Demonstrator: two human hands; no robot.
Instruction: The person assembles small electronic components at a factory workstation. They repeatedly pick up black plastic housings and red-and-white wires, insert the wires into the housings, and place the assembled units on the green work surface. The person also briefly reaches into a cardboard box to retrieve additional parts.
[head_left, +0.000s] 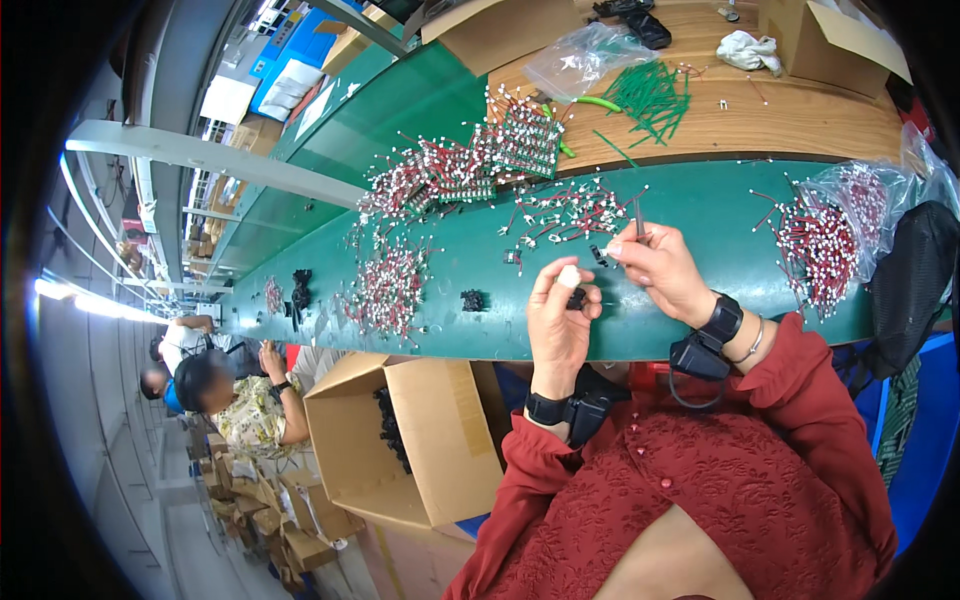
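Observation:
My left hand (560, 312) is closed over the green bench, its fingers pinching a small black part (576, 298). A white cover sits on one of its fingertips. Just to the right, my right hand (662, 268) grips a slim dark tool (639, 216) that points upward; its exact kind is hard to make out. White shows at this hand's fingertips too. Between the hands is another small black piece (598, 256); whether it is held or lies on the bench I cannot tell. Beyond them lie loose red wires with white connectors (572, 212).
More red-and-white wires are heaped at left (388, 290) and right (822, 240). Wired green circuit boards (520, 140) stand behind, near green strips (650, 100). Black parts (473, 300) dot the bench (480, 335). An open cardboard box (440, 430) stands below; people (240, 400) work at left.

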